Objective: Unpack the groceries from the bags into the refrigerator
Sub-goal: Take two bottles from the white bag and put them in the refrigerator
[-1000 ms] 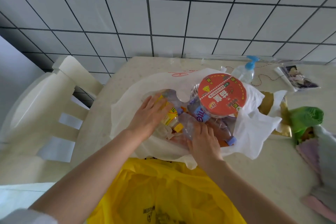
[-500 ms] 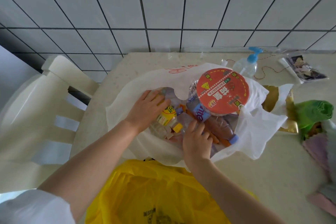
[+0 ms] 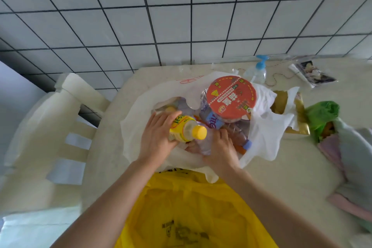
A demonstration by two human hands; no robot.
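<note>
The left hand (image 3: 157,137) grips a yellow-capped bottle (image 3: 186,130) with a yellow label, holding it tilted just above the mouth of the white bag (image 3: 136,127), cap pointing toward the right hand (image 3: 222,149); the right hand reaches into the same bag with its fingers curled round a clear plastic bottle (image 3: 203,144) lying among the groceries; a red-lidded instant noodle bowl (image 3: 231,96) sits high at the far side of the bag, touching a blue-labelled bottle (image 3: 211,122) beneath it; the white bag rests on the pale counter (image 3: 291,177), with a yellow bag (image 3: 191,207) just in front of it, nearest the person; farther right lie a green bag (image 3: 322,115) and a gold package (image 3: 300,106) (partly covered by the white bag's handle); a blue-topped pump bottle (image 3: 258,70) stands near the tiled wall (image 3: 181,16); a white chair (image 3: 50,137) stands at the counter's left.
</note>
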